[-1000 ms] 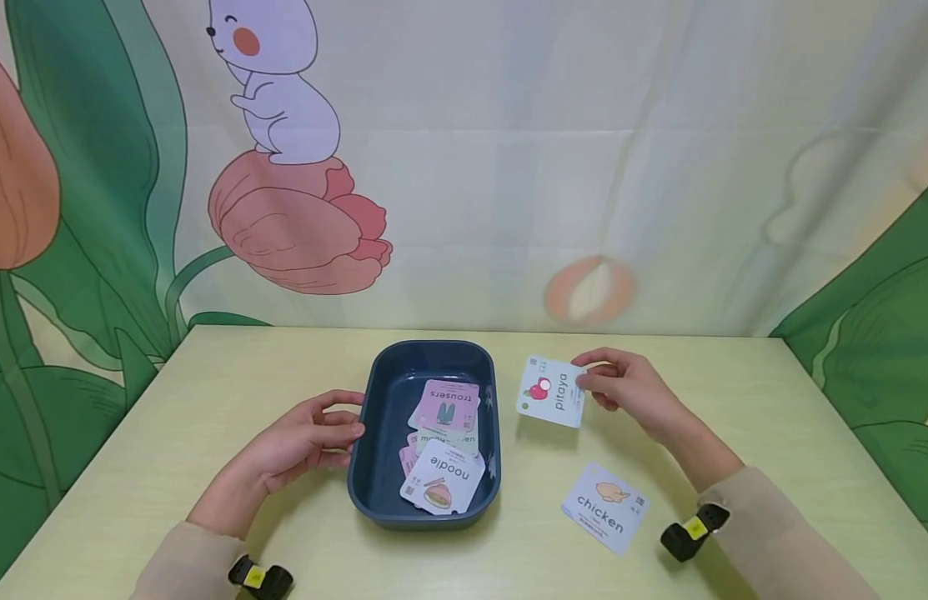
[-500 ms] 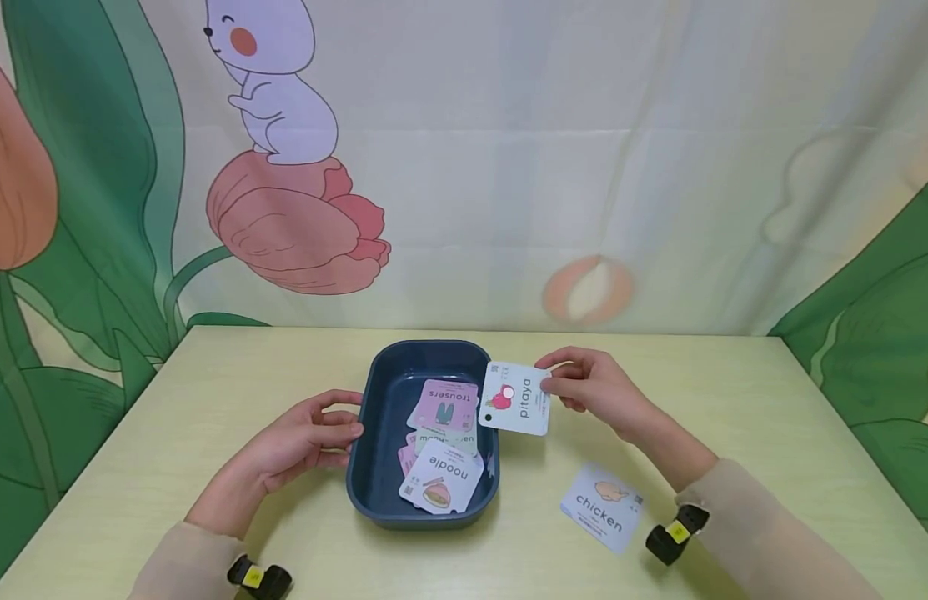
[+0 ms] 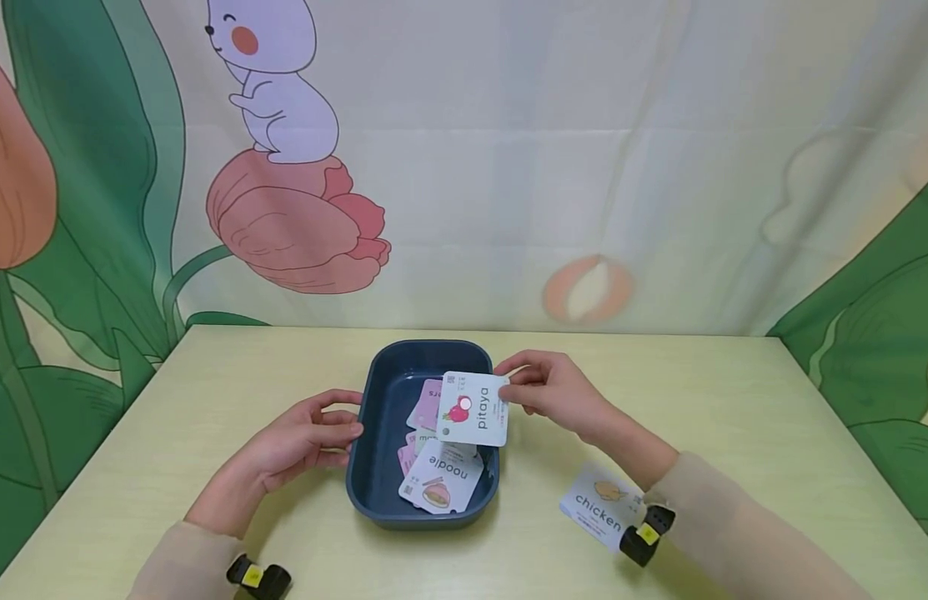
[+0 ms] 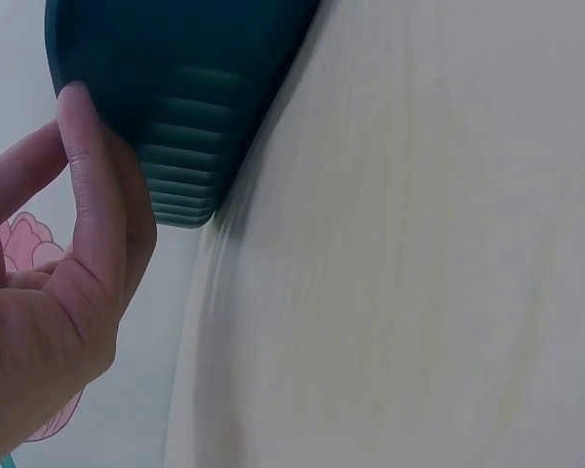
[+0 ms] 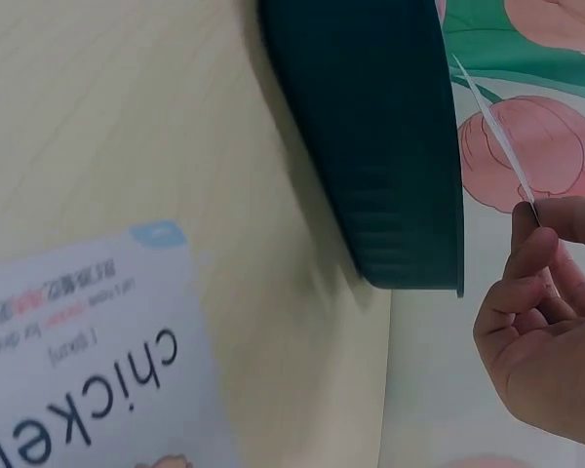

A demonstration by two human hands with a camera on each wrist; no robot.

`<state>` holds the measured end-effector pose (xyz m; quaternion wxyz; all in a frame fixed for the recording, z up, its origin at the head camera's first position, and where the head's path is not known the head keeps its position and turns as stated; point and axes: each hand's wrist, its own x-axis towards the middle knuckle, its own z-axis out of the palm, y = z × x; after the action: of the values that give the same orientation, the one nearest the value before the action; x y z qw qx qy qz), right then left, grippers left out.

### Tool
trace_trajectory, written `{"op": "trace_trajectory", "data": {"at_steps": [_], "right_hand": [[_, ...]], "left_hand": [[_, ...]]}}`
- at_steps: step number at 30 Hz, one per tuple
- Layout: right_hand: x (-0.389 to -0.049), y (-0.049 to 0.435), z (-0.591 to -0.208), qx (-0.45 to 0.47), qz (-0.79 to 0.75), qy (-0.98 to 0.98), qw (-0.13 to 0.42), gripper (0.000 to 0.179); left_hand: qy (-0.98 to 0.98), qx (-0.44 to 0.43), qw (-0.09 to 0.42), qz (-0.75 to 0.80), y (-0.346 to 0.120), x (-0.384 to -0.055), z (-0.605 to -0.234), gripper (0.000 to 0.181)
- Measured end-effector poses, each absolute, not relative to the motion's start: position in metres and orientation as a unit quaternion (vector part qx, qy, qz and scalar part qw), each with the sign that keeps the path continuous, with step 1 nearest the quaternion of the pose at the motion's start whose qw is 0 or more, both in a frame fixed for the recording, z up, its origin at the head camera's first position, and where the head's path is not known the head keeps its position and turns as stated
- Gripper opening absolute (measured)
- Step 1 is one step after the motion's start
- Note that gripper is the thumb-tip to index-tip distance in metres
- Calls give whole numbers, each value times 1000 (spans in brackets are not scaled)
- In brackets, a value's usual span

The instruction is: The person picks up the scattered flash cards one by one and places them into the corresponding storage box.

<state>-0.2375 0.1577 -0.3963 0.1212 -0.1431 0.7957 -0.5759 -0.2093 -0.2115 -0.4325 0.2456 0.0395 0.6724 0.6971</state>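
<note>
My right hand (image 3: pixel 557 392) pinches the edge of a white "pitaya" flash card (image 3: pixel 474 408) over the right side of a dark blue bin (image 3: pixel 373 500). Edge-on in the right wrist view, the flash card (image 5: pixel 497 127) stands tilted between thumb and finger, above the bin's rim. My left hand (image 3: pixel 306 442) holds the bin's left rim; in the left wrist view its fingers (image 4: pixel 97 195) lie along the ribbed outer wall. Inside the bin are a white "noodle" card (image 3: pixel 443 479), a pink "trousers" card (image 3: pixel 428 404), partly covered by the held one, and other overlapping cards.
A "chicken" card (image 3: pixel 599 504) lies on the light wooden table (image 3: pixel 208 400), right of the bin, partly under the right wrist camera (image 3: pixel 647 535). Behind the table hangs a printed curtain (image 3: pixel 448 167) with flowers and a white animal.
My right hand has carried the pitaya card leftward, from beside the bin to over its right half. The left hand and the bin have stayed in place.
</note>
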Motion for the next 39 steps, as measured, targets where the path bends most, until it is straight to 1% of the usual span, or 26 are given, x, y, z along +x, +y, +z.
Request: {"op": "trace_trajectory", "data": {"at_steps": [7,15,33,39], "right_hand": [[-236,144,-398,-152,-556,809,113,24],[-230,131,-400,-191,-524,824,101,18],[-230,116,-413,-233,-389,891,6,19],[-229,115,-413,-237,-365,900,-3,18]], "left_hand": [[670,41,247,699,-211,-210,-432,59],[672,40,246,697,-211,-210,-432,59],[672,33,246,698,-211,-210,-432,61],[672,35,245,698,-210,-209,-431,61]]}}
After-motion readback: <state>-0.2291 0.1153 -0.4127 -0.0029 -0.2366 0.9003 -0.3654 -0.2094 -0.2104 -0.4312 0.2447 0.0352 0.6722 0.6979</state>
